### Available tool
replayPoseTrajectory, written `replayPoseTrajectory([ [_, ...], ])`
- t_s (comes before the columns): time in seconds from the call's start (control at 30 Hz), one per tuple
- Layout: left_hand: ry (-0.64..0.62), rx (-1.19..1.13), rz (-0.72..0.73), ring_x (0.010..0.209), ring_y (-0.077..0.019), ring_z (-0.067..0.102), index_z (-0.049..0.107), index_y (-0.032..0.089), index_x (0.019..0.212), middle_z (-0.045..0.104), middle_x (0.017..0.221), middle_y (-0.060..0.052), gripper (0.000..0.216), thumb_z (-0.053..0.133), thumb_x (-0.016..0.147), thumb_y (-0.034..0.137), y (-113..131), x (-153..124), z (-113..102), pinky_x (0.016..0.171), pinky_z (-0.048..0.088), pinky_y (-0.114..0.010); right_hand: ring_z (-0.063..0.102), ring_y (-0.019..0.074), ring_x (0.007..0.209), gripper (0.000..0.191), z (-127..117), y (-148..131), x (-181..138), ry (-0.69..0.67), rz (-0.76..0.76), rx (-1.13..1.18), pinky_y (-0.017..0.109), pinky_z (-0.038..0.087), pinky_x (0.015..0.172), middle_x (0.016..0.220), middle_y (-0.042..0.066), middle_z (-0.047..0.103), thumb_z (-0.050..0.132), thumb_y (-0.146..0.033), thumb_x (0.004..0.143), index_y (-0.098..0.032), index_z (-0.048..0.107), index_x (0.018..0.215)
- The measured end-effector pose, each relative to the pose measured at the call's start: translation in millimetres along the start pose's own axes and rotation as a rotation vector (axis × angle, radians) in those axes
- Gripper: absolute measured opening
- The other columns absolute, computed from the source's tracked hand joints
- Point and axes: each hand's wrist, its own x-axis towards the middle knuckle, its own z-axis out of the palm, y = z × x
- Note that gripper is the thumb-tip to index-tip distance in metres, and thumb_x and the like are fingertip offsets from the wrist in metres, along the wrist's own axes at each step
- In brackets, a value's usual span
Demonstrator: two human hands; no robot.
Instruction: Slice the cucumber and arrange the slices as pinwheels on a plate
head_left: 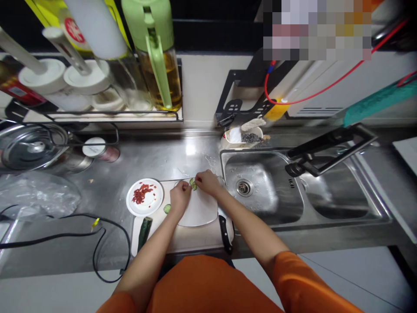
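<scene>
Both hands meet over the far part of a white plate [195, 211] lying on a cutting board [156, 228]. Thin green cucumber slices [193, 184] lie between the fingertips. My right hand [207, 181] is closed in a pinch at a slice's right side. My left hand [180, 198] is also pinched, just left of the slices; what it holds is hidden. Another cucumber slice [167, 208] rests left of my left wrist. A cut length of cucumber [144, 232] lies at the board's left, and a black-handled knife [225, 234] at its right.
A small white plate of red pieces [155, 203] overlaps the board's corner. To the right is a double sink [260, 191] with a black faucet [325, 145]. Black cable [94, 256], a plastic bag [39, 195] and a lidded pot [32, 148] occupy the left; bottles stand on a rack behind.
</scene>
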Motion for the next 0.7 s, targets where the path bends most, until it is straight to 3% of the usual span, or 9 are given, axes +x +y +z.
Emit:
replayPoseTrajectory([
  [0.33,0.003,0.044,0.014,0.064,-0.0151,0.058,0.062,0.021,0.080,0.065,0.069,0.000,0.012,0.057,0.076,0.032,-0.9,1.1,0.6,0.066,0.038,-0.025,0.047,0.0230,0.093,0.016,2.6,0.5,-1.9,0.011,-0.057,-0.044,0.033,0.033,0.076,0.087,0.007,0.066,0.050,-0.025,0.083,-0.021,0.065,0.083],
  [0.7,0.066,0.123,0.163,0.070,-0.0159,0.054,0.061,0.019,0.083,0.062,0.073,-0.002,0.010,0.055,0.078,0.026,-8.1,-0.6,7.6,0.069,0.038,-0.026,0.045,0.0233,0.095,0.014,3.8,-0.4,-4.5,0.031,-0.055,-0.072,0.034,0.031,0.076,0.091,0.006,0.065,0.049,-0.027,0.085,-0.022,0.062,0.085],
])
